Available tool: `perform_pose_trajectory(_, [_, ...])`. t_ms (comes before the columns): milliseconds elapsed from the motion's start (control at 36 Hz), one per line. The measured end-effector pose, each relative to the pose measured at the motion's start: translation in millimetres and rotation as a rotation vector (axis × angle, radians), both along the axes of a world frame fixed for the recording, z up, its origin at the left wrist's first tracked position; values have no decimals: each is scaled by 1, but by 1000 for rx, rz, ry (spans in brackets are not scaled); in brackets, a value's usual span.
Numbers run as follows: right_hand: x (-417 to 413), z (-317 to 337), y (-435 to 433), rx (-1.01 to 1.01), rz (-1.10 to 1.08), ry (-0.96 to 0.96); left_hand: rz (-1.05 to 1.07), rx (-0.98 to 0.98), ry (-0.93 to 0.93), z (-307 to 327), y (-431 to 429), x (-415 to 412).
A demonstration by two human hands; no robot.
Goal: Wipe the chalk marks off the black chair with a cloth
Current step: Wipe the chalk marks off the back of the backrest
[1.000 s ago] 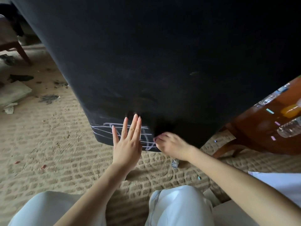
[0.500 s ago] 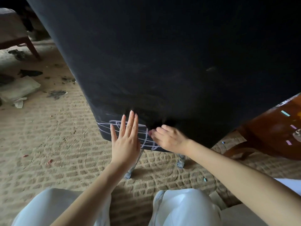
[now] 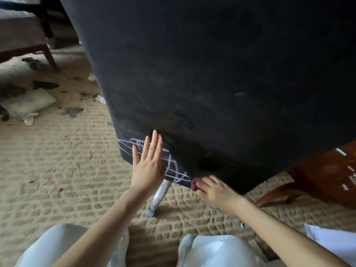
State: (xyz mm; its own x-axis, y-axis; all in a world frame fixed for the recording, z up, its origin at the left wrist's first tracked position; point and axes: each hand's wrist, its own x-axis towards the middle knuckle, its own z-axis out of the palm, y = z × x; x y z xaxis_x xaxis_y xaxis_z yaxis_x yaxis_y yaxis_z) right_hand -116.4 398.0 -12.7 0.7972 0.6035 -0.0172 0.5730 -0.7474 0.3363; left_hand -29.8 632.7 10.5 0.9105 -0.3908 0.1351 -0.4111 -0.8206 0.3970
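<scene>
Your left hand lies flat on the black chair. Its fingers are straight and close together, and it holds nothing. It presses on the low corner of the chair, right on top of the chalk marks.

Your right hand is at the bottom edge of the chair, just beside the marks. Its fingers are curled around a small pink thing. Only a little bit of it peeks out. It may be the cloth, all bunched up, but I cannot tell for sure. It touches the chair where the last lines end.

The chalk marks are pale loops and lines. They look bright and whole, not smudged, so I think the wiping has hardly begun. Some of them hide under your left hand. The rest of the chair that shows is dark, with only faint dull patches.

A shiny metal leg stands on the carpet below your left hand. A wooden table is off to the right.
</scene>
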Motion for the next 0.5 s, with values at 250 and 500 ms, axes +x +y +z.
perform_pose_trajectory(250, [98, 65, 115, 1, 47, -327, 36, -74, 18, 17, 24, 33])
perform_pose_trajectory(500, [122, 40, 133, -162, -73, -212, -6, -72, 24, 17, 42, 66])
